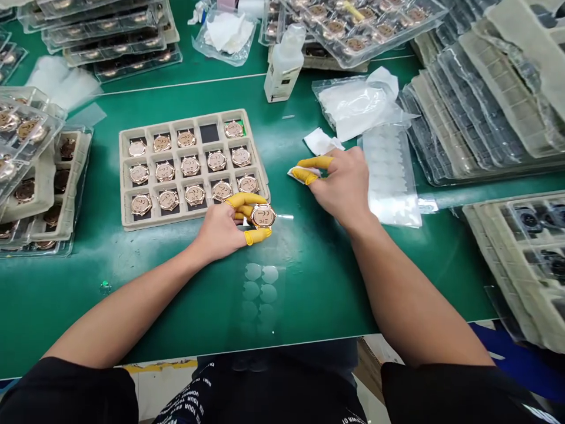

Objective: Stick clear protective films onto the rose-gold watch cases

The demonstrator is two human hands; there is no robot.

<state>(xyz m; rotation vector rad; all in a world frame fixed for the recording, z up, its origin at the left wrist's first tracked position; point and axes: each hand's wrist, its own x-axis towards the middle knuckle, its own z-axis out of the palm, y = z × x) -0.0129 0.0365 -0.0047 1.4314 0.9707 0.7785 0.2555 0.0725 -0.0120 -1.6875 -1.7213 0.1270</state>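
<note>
Between the yellow-cotted fingers of my left hand (227,227) is a rose-gold watch case (263,216), its printed back facing up. That hand is just in front of a beige compartment tray (188,219) of similar watch cases, one per compartment; one compartment in the back row shows only its dark bottom. To the right, my right hand (342,182), also with yellow finger cots, pinches a small white wipe (304,174) just above the table. Another white wipe (323,142) lies right behind it. A clear sheet of round films (260,291) lies in front of my left hand.
A white bottle (286,65) stands behind the tray. A bag of white wipes (359,100) and a sheet of round stickers (392,176) lie at right. Stacked trays (481,100) rise at the right, with more loaded trays (26,147) at left and along the back.
</note>
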